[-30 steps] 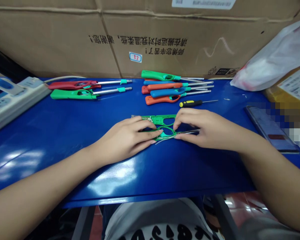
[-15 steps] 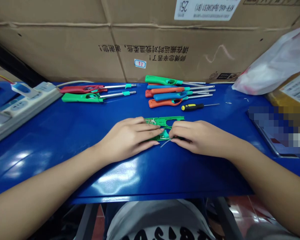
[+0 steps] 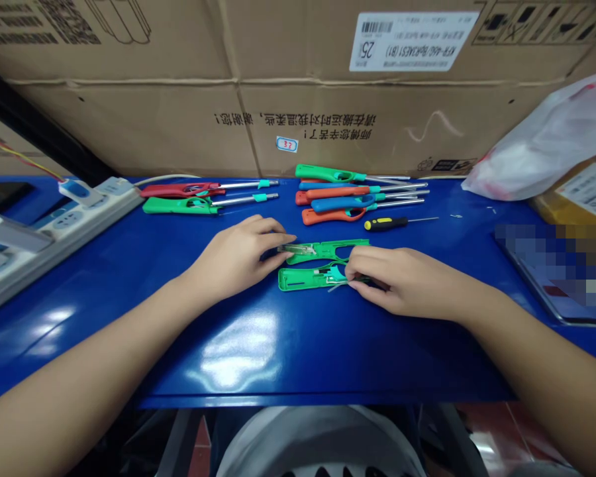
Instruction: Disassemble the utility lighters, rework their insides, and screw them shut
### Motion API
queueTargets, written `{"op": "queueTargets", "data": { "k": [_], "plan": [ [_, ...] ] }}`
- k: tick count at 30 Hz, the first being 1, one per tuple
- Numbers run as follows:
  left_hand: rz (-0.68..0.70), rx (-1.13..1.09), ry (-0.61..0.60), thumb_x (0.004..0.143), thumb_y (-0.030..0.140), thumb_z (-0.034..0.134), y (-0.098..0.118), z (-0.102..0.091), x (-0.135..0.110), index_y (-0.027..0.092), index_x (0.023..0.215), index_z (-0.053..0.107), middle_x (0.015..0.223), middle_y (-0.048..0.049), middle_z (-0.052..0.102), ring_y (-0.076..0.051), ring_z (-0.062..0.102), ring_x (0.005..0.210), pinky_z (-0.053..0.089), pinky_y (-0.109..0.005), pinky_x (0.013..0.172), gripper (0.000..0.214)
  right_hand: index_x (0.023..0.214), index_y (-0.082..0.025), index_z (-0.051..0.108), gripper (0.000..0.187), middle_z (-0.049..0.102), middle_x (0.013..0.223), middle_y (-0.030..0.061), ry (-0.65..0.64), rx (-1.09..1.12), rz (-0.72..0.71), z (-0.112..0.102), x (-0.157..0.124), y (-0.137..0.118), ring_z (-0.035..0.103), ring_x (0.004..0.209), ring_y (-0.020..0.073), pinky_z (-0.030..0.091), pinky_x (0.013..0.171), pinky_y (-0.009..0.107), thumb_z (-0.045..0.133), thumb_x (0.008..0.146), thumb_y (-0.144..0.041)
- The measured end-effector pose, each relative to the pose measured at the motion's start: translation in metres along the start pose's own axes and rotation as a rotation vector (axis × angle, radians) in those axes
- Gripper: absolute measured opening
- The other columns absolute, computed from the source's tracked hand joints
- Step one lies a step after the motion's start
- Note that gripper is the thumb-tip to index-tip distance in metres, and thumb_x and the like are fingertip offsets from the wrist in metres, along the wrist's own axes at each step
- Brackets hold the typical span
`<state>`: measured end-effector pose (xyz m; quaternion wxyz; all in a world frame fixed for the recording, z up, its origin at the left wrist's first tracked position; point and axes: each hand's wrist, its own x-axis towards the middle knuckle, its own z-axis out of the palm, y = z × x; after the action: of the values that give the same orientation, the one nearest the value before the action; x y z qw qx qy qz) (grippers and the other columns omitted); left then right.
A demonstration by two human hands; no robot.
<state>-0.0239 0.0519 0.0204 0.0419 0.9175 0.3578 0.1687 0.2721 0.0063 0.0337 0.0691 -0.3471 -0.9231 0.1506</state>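
Observation:
Two opened green halves of a long-necked lighter lie on the blue table. At the left end of the upper half-shell [image 3: 345,249], my left hand [image 3: 241,258] pinches a clear fuel tank [image 3: 302,249], part of which lies along the shell. My right hand [image 3: 397,278] closes its thumb and fingers on the right end of the lower half-shell [image 3: 302,279], covering that end. Inside this shell are a teal trigger [image 3: 335,273] and small metal and wire parts. A thin clear tube [image 3: 334,288] shows beside the right fingertips; whether they grip it too is hidden.
Behind my hands lie several assembled lighters [image 3: 342,192] and a yellow-black screwdriver [image 3: 387,224]. Red and green lighters [image 3: 179,205] with bare metal necks lie left, by a power strip [image 3: 54,232]. A phone [image 3: 541,278] is right; a cardboard box [image 3: 302,59] walls the back.
My left hand has moved left and up off the lower half-shell, now pinching the clear tank. The right hand stays at the shell's right end. The camera view has tilted up slightly.

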Motion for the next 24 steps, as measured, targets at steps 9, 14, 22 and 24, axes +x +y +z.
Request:
{"op": "queueTargets", "data": {
  "k": [9,14,22,24],
  "plan": [
    [-0.020,-0.271,0.094,0.102,0.031,0.058,0.000,-0.001,0.002,0.015,0.115,0.076,0.108,-0.0101,0.076,-0.020,0.073,0.095,0.058,-0.031,0.086,0.027,0.097,-0.020,0.059,0.015,0.064,0.094,0.0036,-0.013,0.004,0.008,0.000,0.000,-0.003,0.058,0.076,0.0161,0.041,0.068,0.030,0.047,0.103,-0.026],
    [-0.217,-0.701,-0.006,0.104,0.044,0.052,0.019,-0.002,0.001,0.015,0.114,0.073,0.091,-0.0056,0.076,-0.014,0.068,0.071,0.057,-0.024,0.068,0.037,0.094,-0.021,0.060,0.015,0.064,0.090,0.0026,0.029,0.038,0.017,0.001,0.000,-0.002,0.056,0.071,0.0153,0.039,0.064,0.030,0.050,0.102,-0.028],
    [-0.463,-1.001,-0.180,0.101,0.046,0.053,0.036,-0.001,-0.001,0.017,0.081,0.061,0.060,0.0045,0.047,-0.008,0.041,0.048,0.034,-0.018,0.044,0.036,0.090,-0.020,0.062,0.010,0.058,0.071,-0.0032,0.137,0.243,0.087,0.006,0.005,-0.003,0.049,0.059,0.0109,0.039,0.060,0.025,0.056,0.097,-0.022],
    [-0.582,-1.131,-0.234,0.098,0.045,0.057,0.038,-0.002,0.000,0.017,0.083,0.061,0.057,0.0060,0.044,-0.006,0.035,0.041,0.028,-0.017,0.038,0.032,0.095,-0.019,0.064,0.009,0.054,0.068,-0.0047,0.149,0.284,0.098,0.008,0.006,-0.004,0.048,0.058,0.0103,0.040,0.060,0.025,0.056,0.097,-0.021]
  ]
}}
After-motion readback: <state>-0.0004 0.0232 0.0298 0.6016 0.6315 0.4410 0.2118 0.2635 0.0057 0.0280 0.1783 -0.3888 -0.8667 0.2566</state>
